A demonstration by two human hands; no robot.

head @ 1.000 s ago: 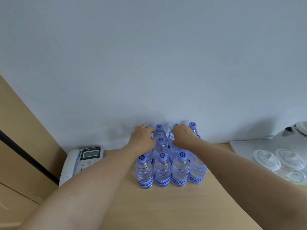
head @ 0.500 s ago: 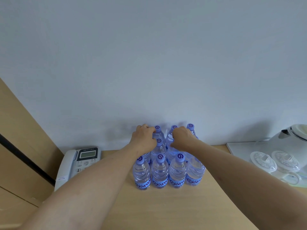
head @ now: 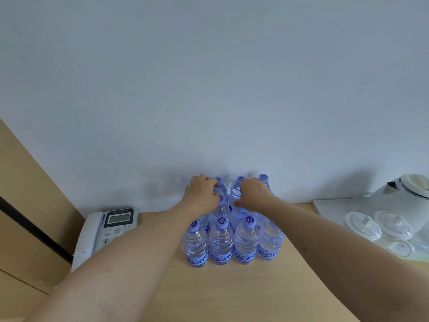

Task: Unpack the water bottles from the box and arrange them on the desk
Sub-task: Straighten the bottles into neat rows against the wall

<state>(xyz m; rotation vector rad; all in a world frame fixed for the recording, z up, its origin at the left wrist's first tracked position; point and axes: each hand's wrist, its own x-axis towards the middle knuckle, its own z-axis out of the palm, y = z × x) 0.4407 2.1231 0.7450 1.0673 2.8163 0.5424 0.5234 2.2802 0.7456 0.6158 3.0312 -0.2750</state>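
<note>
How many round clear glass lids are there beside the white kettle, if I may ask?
2, side by side on the white tray before the white kettle: left lid and right lid; none visibly hidden.

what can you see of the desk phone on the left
The desk phone is a pale grey corded-style set of plastic, lying flat on the wooden desk near the wall, left of the water bottles. Its handset rests in the cradle along its left side. It has a dark panel with a grey display, unlit as it looks, above rows of buttons, and a small white label at the near corner. The left forearm hides its near right part. Neither of the hands touches it.
</note>
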